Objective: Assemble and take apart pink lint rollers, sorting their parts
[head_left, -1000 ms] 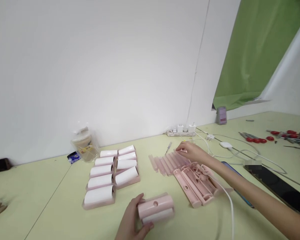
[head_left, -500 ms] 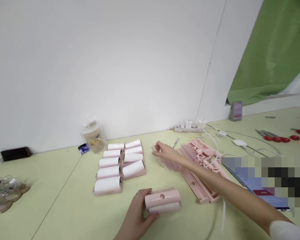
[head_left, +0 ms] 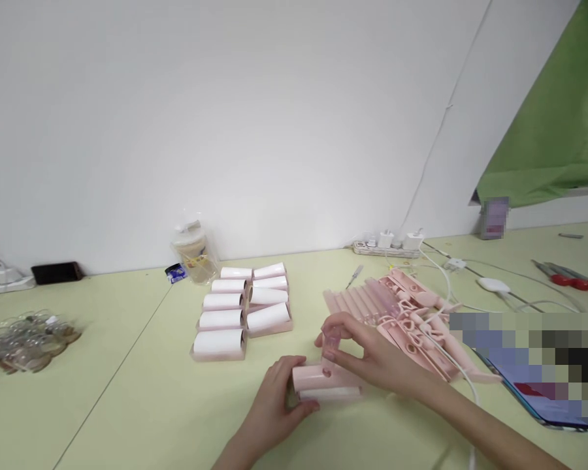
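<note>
My left hand (head_left: 274,401) grips a pink lint-roller housing (head_left: 323,384) with a white roll in it, resting on the pale green table (head_left: 127,405). My right hand (head_left: 367,356) pinches a short translucent pink tube (head_left: 330,341), held upright over the hole in the housing's top. Behind my right hand lies a row of more pink tubes (head_left: 357,301) and a pile of pink handle parts (head_left: 416,320). Several assembled pink housings with white rolls (head_left: 242,308) sit in two rows farther back to the left.
A bagged cup (head_left: 192,251) stands by the white wall. A power strip (head_left: 385,247) with white cables (head_left: 445,287) lies at the back right. Red-handled tools (head_left: 575,281) lie far right, a phone (head_left: 543,385) at right, a clear packet pile (head_left: 24,339) at left.
My right hand picked one pink tube from the row and brought it back to the housing in my left hand. The view has swung left.
</note>
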Action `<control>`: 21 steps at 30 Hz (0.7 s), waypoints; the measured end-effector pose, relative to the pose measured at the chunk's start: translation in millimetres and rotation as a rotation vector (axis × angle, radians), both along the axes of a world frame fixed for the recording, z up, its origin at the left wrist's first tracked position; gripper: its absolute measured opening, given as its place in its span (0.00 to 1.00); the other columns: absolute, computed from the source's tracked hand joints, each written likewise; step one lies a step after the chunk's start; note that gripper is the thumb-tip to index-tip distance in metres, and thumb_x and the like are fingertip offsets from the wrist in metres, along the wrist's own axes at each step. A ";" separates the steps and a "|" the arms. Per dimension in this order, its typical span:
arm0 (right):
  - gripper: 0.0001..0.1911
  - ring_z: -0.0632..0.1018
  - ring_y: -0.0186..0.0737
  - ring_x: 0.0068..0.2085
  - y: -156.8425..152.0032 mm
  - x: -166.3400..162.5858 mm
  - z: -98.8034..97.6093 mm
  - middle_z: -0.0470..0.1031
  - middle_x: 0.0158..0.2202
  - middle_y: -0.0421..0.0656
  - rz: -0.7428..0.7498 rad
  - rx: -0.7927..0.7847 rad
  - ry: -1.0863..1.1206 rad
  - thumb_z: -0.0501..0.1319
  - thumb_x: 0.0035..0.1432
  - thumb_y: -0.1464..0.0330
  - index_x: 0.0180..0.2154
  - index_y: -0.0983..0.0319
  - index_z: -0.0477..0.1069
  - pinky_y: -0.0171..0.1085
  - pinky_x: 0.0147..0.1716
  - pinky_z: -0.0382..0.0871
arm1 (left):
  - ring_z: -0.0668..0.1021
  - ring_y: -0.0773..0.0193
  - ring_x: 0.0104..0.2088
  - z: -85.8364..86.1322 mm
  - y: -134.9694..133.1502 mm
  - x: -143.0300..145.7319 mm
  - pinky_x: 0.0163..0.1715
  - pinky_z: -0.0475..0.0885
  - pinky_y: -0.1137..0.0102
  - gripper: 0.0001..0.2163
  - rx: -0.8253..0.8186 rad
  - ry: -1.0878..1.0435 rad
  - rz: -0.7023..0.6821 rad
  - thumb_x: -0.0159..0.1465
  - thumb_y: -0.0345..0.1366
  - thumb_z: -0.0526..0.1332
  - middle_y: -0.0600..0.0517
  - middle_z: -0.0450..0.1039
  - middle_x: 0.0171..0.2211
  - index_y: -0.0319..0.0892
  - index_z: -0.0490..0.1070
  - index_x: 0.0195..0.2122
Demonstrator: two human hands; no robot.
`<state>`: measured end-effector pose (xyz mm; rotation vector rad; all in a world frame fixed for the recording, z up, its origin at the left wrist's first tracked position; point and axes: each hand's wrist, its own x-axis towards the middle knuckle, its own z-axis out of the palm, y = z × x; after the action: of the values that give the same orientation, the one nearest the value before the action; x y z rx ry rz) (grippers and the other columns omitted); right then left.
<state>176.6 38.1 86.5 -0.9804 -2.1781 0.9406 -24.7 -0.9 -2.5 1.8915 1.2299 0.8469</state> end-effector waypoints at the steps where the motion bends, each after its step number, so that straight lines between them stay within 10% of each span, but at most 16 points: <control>1: 0.08 0.72 0.37 0.40 -0.5 1.3 1.2 0.72 0.35 0.40 0.017 0.002 -0.006 0.53 0.57 0.63 0.40 0.57 0.60 0.38 0.39 0.66 | 0.66 0.57 0.47 0.6 -0.1 0.2 0.46 0.63 0.64 0.22 0.000 0.003 0.001 0.53 0.38 0.61 0.49 0.64 0.47 0.47 0.59 0.49; 21: 0.04 0.69 0.31 0.26 3.4 -10.6 14.8 0.69 0.24 0.36 0.084 -0.012 -0.246 0.55 0.51 0.72 0.31 0.59 0.66 0.29 0.23 0.60 | 0.66 0.59 0.46 5.3 0.4 0.6 0.46 0.63 0.67 0.21 0.017 0.033 -0.028 0.54 0.38 0.61 0.50 0.64 0.46 0.46 0.59 0.49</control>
<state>166.0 41.5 101.3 -1.0667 -2.4365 0.9129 -24.2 -0.6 2.8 1.9392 1.2169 0.8164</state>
